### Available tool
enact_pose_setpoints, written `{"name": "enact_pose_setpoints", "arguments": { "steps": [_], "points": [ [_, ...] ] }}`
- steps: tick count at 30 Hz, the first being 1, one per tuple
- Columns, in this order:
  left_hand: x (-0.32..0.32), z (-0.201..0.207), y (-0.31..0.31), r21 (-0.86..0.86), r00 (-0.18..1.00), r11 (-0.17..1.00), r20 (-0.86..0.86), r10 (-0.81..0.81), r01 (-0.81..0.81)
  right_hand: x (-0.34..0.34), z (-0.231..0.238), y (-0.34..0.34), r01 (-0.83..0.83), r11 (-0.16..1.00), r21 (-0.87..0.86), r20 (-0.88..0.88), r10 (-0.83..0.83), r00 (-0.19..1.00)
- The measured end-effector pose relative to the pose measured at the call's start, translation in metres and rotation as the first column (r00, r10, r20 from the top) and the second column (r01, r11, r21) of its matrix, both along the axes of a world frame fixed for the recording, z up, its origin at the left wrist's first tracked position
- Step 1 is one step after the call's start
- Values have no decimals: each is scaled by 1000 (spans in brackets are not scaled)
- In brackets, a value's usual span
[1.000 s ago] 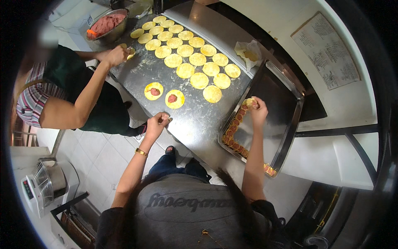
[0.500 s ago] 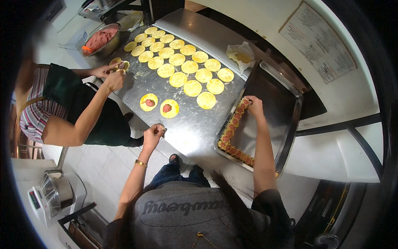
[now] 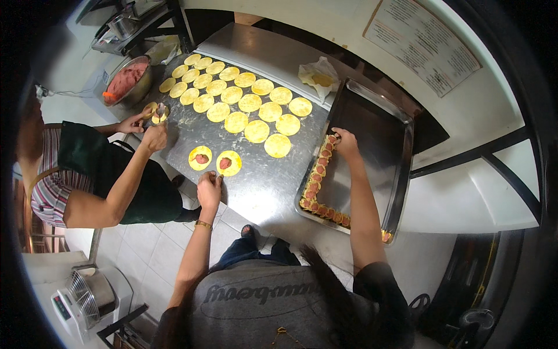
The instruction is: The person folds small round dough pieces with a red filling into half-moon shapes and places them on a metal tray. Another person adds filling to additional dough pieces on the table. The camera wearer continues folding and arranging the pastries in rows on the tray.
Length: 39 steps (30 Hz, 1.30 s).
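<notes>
1. Just below the right hand (image 3: 347,142), filled dough pieces (image 3: 314,181) are lining the left and near sides of the tray (image 3: 381,134); that part looks done.
2. The right fingers are curling over the row's far end; whether they are grasping a piece or letting go, I cannot tell.
3. The left hand's (image 3: 210,189) fingers are bunching at the edge of a topped wrapper (image 3: 228,163); any pinch on it is unclear. Another topped wrapper (image 3: 200,158) is lying just left. Both seem unshaped.
4. Beyond the left fingers, plain wrappers (image 3: 256,131) are lying in rows, apparently left to fill.
5. Farther left, a co-worker's hands (image 3: 154,138) are holding dough beside a meat bowl (image 3: 145,87).
6. Between both hands' fingers, the tray's raised rim is standing in the way.
</notes>
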State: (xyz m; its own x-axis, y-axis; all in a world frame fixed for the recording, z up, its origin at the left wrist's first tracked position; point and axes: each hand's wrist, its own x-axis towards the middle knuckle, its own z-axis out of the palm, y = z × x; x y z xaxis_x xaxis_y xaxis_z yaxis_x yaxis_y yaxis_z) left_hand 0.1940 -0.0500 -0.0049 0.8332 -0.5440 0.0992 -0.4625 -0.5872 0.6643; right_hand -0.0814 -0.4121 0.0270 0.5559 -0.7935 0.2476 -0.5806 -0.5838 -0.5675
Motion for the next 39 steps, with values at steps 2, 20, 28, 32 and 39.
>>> {"name": "enact_pose_setpoints", "arguments": {
  "steps": [2, 20, 28, 32, 39],
  "points": [
    [-6, 9, -6, 61, 998, 998, -43, 37, -34, -13, -19, -6, 10, 999, -43, -29, -12, 1000],
    [-6, 9, -22, -22, 997, 999, -61, 46, -47, 114, -10, 198, -242, 963, 122, 95, 232, 968],
    [-19, 3, -1, -272, 948, 951, -313, 56, -146, 183, -38, 240, -170, 981, 98, -83, 178, 980],
    [-16, -7, 3, -388, 922, 899, -386, 39, -201, 186, -47, 233, -143, 893, 426, -13, 165, 986],
    [-11, -19, 0, -413, 802, 885, -592, -82, -214, 179, -63, 240, -354, 463, 812, 493, -221, 841]
  ]
}}
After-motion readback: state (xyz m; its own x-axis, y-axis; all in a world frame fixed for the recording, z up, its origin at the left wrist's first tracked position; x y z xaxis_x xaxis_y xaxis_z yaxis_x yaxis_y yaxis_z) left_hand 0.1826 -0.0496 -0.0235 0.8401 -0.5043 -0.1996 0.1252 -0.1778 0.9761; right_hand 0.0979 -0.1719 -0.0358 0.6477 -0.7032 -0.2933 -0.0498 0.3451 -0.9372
